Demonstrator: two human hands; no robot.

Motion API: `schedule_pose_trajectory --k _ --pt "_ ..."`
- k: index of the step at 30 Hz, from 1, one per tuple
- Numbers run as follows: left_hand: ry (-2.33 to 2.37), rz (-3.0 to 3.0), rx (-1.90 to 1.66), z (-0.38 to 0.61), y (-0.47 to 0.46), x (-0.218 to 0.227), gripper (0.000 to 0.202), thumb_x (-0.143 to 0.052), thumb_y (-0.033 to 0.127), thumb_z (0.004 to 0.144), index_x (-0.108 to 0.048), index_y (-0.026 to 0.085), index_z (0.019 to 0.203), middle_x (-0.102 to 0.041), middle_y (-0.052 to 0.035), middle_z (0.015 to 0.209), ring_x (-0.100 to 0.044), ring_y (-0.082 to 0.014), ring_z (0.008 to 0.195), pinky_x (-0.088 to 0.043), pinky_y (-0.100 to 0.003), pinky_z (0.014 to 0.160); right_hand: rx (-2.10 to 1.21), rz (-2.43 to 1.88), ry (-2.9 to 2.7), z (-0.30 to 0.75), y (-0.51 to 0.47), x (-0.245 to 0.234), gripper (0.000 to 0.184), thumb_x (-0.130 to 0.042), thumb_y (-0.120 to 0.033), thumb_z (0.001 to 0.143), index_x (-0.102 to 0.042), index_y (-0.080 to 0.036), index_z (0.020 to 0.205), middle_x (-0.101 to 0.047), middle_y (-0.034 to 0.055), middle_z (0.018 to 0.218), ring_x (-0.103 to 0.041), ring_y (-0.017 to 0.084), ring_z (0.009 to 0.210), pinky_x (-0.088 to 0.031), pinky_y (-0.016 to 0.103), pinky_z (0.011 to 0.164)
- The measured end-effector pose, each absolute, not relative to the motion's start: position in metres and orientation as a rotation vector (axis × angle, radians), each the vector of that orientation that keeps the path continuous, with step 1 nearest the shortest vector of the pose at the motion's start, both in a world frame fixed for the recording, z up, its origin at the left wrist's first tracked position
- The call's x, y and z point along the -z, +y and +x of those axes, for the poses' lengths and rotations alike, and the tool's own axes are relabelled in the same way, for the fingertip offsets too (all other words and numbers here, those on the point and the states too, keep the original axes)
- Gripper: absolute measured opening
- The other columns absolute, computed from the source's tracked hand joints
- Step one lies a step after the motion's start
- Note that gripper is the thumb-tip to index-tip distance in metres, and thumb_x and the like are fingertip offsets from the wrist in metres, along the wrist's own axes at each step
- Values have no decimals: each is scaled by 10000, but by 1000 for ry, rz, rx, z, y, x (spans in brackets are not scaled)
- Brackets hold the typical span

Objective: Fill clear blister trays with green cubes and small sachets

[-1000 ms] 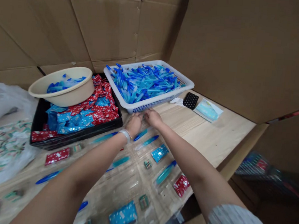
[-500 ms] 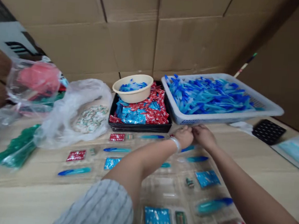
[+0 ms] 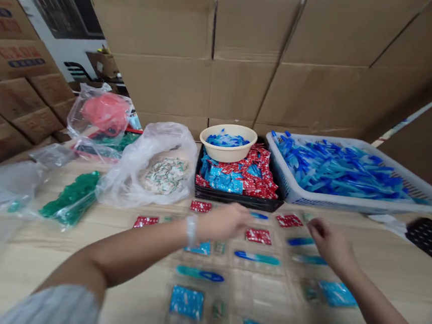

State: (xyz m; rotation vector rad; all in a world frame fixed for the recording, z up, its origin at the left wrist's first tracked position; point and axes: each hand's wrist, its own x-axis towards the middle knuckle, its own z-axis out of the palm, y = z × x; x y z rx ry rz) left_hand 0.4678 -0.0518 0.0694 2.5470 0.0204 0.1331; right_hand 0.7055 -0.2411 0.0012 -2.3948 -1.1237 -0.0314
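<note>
My left hand [image 3: 229,221], smeared by motion, hovers over the back of the clear plastic trays [image 3: 265,292]; its fingers cannot be made out. Below it lies a red packet [image 3: 258,236], with a slim two-tone blue plastic piece [image 3: 256,258] in front. Farther right, my right hand [image 3: 329,245] has its fingers curled together, and whether they hold anything is hidden. It is near another red packet [image 3: 289,220] and a dark blue plastic piece [image 3: 300,241]. Blue packets [image 3: 186,302] and small green-and-white pieces [image 3: 218,310] fill other compartments.
A black tray [image 3: 235,198] of red and blue packets carries a cream bowl [image 3: 227,153]. Right of it stands a white basket [image 3: 326,199] of blue pieces. Left are a white plastic bag [image 3: 173,133] and a bag of green pieces [image 3: 74,200]. Cardboard [image 3: 241,91] stands behind.
My hands were together by the basket's front edge and have moved apart, left hand leftward, right hand rightward. The view has tilted up, showing more room behind the cardboard.
</note>
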Motion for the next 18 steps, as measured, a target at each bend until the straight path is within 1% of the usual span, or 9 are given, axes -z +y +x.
schedule_pose_trajectory --k 2,5,8,9,11,13,15,16,18 --pt "384 2535 -311 404 5 -75 255 -398 272 804 -612 181 908 -630 -63 924 -555 -164 858 -411 -267 786 -69 -2192 -1218 651 -207 -26 207 -428 -392 738 -513 -221 657 -565 39 611 -523 187 561 -393 304 539" --pt "778 2546 -302 347 70 -64 304 -395 350 801 -620 147 829 -637 -75 820 -566 -182 769 -414 -286 733 -203 -1958 -1387 562 -117 -60 249 -423 -381 771 -511 -203 622 -560 17 591 -513 152 568 -391 261 561" --pt "894 2596 -245 338 93 -38 331 -541 410 693 -610 140 872 -610 -118 926 -540 -238 889 -395 -320 778 -300 -1887 -1438 498 -9 -75 293 -447 -320 768 -492 -178 516 -506 -7 488 -481 122 517 -382 233 549" --pt "948 2586 -227 342 95 -29 352 -602 395 635 -606 143 881 -594 -133 971 -520 -262 939 -389 -335 791 -343 -1894 -1433 486 22 -75 271 -434 -274 772 -521 -168 539 -505 -11 487 -483 117 521 -388 226 552" --pt "1052 2521 -184 351 99 -17 314 -654 311 573 -608 147 836 -592 -148 968 -514 -286 951 -394 -350 769 -379 -1911 -1409 473 71 -71 177 -421 -156 745 -595 -147 717 -560 -4 592 -504 107 557 -407 216 574" --pt "1079 2433 -177 357 112 -16 172 -611 234 606 -609 141 751 -620 -136 850 -555 -263 847 -408 -332 700 -368 -1899 -1419 474 98 -66 282 -445 -90 692 -584 -132 934 -599 36 821 -528 100 622 -429 223 633" --pt "1050 2356 -240 354 138 -27 105 -546 211 659 -600 131 702 -620 -106 737 -566 -222 737 -404 -302 642 -329 -1878 -1423 481 110 -62 356 -486 -101 672 -554 -124 1021 -563 79 992 -542 106 688 -437 247 702" --pt "1031 2315 -291 350 153 -35 118 -524 216 678 -595 125 702 -612 -90 714 -558 -205 709 -397 -288 625 -307 -1876 -1399 486 112 -60 344 -500 -127 680 -555 -120 1020 -554 89 1012 -545 114 714 -436 261 728" --pt "987 2226 -413 340 184 -52 173 -478 245 717 -585 113 748 -595 -61 708 -533 -172 675 -381 -263 592 -277 -1877 -1304 493 116 -57 292 -505 -194 711 -565 -119 987 -574 85 963 -548 130 747 -435 281 749"
